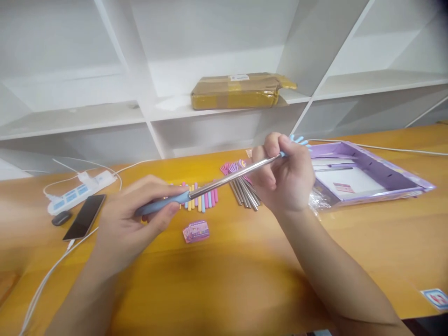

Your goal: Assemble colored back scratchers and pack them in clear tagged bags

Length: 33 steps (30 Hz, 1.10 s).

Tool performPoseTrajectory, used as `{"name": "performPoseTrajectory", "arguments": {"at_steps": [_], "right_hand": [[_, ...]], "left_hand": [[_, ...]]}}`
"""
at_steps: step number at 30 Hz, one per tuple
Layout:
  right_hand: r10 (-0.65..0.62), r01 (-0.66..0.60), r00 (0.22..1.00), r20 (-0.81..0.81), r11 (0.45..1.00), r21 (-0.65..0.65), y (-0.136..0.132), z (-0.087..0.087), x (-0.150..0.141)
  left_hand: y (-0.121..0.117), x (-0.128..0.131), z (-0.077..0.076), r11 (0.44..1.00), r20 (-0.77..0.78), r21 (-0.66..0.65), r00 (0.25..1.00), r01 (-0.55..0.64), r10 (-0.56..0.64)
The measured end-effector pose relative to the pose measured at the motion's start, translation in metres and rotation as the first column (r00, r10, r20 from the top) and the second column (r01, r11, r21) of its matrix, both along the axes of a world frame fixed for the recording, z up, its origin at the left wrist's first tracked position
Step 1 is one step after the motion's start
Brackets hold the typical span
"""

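Between my two hands runs a back scratcher with a silver metal rod (233,176), tilted up to the right. My left hand (121,224) is closed round its light blue handle (163,204). The fingers of my right hand (292,175) pinch the far end, where a light blue claw-shaped head (300,140) sticks out behind the thumb. Behind the rod lies a row of pink, yellow, blue and purple handles (199,203), partly hidden. Beside them lie several metal rods (247,192) with pink and purple heads (229,167). Small pink cards (196,232) lie nearer me.
An open purple box (378,193) stands right, with clear plastic wrap (318,200) beside it. At left are a phone (85,217), a mouse (61,218), a white power strip (84,192) and cables. A taped cardboard box (238,93) sits on the shelf behind the table.
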State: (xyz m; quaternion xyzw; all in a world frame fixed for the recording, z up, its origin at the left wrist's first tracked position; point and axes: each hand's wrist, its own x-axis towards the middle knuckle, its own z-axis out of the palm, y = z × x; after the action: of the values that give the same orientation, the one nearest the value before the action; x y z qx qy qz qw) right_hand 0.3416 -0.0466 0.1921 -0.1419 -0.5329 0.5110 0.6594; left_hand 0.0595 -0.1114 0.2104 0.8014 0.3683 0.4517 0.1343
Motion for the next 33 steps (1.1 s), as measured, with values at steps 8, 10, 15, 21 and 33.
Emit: {"name": "performPoseTrajectory", "arguments": {"at_steps": [8, 10, 15, 21, 33], "right_hand": [[-0.026, 0.027, 1.0, -0.012, 0.996, 0.088, -0.01, 0.006, 0.002], [-0.033, 0.032, 0.999, 0.01, 0.997, 0.075, -0.012, 0.008, 0.001], [-0.101, 0.098, 0.992, 0.076, 0.994, 0.043, -0.02, 0.014, 0.0], [-0.068, 0.066, 0.995, 0.074, 0.997, 0.031, -0.019, 0.007, -0.005], [0.119, -0.103, 0.988, 0.1, 0.984, -0.144, 0.005, 0.007, 0.008]], "left_hand": [[-0.001, -0.001, 0.001, 1.0, 0.008, 0.016, 1.0, -0.006, 0.005], [-0.002, -0.002, 0.003, 1.0, 0.028, 0.009, 1.0, -0.008, 0.007], [-0.005, -0.002, 0.006, 0.997, -0.027, 0.048, 0.998, -0.064, 0.065], [-0.005, 0.001, 0.002, 0.936, -0.151, 0.307, 0.962, -0.174, 0.229], [0.01, -0.008, -0.002, 0.925, -0.164, 0.347, 0.961, -0.153, 0.221]]}}
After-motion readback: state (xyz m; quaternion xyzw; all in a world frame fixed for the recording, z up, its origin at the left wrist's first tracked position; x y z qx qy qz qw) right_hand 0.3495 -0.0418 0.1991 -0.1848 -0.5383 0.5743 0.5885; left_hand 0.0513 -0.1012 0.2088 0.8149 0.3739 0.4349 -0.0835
